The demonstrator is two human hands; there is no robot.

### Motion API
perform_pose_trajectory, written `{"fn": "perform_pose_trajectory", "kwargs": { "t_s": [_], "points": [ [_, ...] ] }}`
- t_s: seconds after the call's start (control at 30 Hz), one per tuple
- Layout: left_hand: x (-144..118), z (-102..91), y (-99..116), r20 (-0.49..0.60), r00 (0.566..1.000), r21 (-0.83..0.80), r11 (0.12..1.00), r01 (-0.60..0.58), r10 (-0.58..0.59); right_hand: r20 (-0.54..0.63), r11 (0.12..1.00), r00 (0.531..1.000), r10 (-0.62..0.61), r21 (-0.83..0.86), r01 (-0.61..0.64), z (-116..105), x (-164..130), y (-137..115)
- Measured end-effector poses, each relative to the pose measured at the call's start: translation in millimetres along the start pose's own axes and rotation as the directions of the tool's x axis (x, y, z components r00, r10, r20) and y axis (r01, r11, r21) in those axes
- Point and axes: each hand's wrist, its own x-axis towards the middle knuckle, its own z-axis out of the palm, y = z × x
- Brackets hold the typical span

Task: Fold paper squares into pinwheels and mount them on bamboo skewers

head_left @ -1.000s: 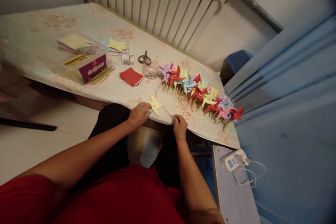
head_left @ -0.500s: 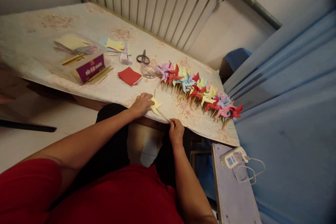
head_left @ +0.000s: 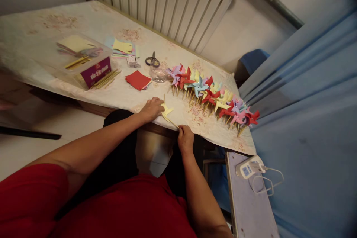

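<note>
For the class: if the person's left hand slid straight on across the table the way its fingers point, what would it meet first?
The left hand points right and slightly away, with the yellow pinwheel already at its fingers. Past that, it would probably meet the row of finished pinwheels first, though depth is hard to judge.

The left hand (head_left: pixel 152 108) covers the near half of the yellow pinwheel (head_left: pixel 167 111), and the right hand (head_left: pixel 185 138) closes over the lower end of its stick (head_left: pixel 172 122), so the fingertips' grip cannot be made out. The print on the purple box label (head_left: pixel 96 74) at 10 o'clock is too small to read, and the clear jar (head_left: pixel 157 75) beside the scissors (head_left: pixel 152 60) holds contents too small to tell. The sticks under the pinwheel row (head_left: pixel 212 95) are mostly hidden, the white device (head_left: pixel 249 167) at 4 o'clock shows an unreadable display, and the person's torso is cut off by the bottom edge.
</note>
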Motion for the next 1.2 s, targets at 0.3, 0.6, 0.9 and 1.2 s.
{"fn": "perform_pose_trajectory", "kwargs": {
  "t_s": [0.3, 0.6, 0.9, 1.2],
  "points": [
    [4.3, -4.9, 1.9, 0.018, 1.000, -0.015, 1.000, 0.010, -0.009, 0.039, 0.999, 0.998, -0.046, 0.002, 0.046, 10.2, 7.0, -2.1],
    [8.7, -6.3, 3.1, 0.028, 0.999, -0.042, 0.999, 0.016, -0.015, -0.010, 0.999, 0.999, -0.038, 0.039, 0.039, 17.2, 12.4, -6.5],
    [11.8, -5.4, 4.2, 0.019, 0.999, -0.060, 0.997, 0.038, -0.037, -0.011, 0.998, 1.000, 0.009, 0.056, -0.008, 21.1, 13.3, -4.6],
    [12.0, -6.3, 3.8, 0.027, 0.999, -0.030, 0.999, 0.031, -0.030, -0.024, 0.995, 0.999, 0.021, 0.103, -0.019, 16.7, 12.6, -9.2]
  ]
}}
